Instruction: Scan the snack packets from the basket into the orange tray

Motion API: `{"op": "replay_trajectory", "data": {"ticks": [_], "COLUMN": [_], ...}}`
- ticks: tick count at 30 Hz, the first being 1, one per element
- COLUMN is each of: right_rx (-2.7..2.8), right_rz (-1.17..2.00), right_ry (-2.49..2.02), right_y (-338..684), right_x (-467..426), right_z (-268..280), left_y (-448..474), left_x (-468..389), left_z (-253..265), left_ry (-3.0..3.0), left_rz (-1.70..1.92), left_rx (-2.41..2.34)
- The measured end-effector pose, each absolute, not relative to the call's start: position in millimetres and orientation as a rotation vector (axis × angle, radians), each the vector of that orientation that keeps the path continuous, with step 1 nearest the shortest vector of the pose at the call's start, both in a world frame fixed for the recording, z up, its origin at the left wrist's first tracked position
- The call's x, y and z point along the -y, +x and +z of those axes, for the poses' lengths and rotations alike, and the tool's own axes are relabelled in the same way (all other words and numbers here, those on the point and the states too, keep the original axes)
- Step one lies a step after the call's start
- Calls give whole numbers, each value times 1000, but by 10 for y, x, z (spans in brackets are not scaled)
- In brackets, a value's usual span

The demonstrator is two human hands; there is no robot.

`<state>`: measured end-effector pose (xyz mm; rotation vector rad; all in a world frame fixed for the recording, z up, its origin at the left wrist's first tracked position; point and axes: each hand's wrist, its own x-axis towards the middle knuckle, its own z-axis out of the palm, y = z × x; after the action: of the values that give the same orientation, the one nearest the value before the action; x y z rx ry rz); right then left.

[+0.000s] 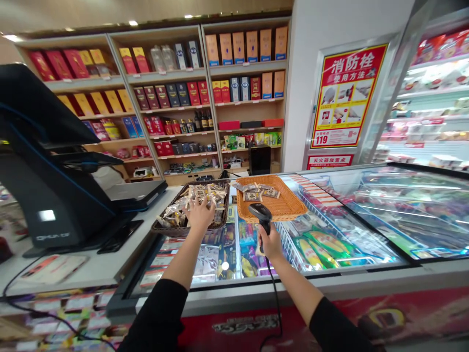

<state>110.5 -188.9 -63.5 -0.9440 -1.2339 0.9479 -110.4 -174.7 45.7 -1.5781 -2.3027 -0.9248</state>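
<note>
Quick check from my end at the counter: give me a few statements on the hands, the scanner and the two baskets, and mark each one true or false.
1. The right hand grips a black barcode scanner. True.
2. The left hand rests flat on the white counter. False: it reaches into the dark basket, onto the snack packets.
3. The orange basket is heaped full of packets. False: only a few packets lie at its far end.
4. Both baskets sit on the glass lid of the chest freezer. True.
5. The scanner is cordless. False: a black cable hangs from its handle.
</note>
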Motion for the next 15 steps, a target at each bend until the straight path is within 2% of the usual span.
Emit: {"op": "replay_trajectory", "data": {"ticks": [2, 7, 15], "right_rx": [1240, 1244, 1091], "right_rz": [967, 986, 823], "right_ry": [-941, -945, -1070], "right_y": [1096, 1342, 1947], "right_x": [1880, 1699, 1356], "right_z": [-624, -518, -502], "left_y": [-1152, -894, -93], "left_x": [1785, 1646, 674], "left_z": [463, 549, 391], "left_ry": [-1608, -1787, -2331], "left_rz": [-813, -834, -450], "left_rx": [2365, 2104, 1899]}}
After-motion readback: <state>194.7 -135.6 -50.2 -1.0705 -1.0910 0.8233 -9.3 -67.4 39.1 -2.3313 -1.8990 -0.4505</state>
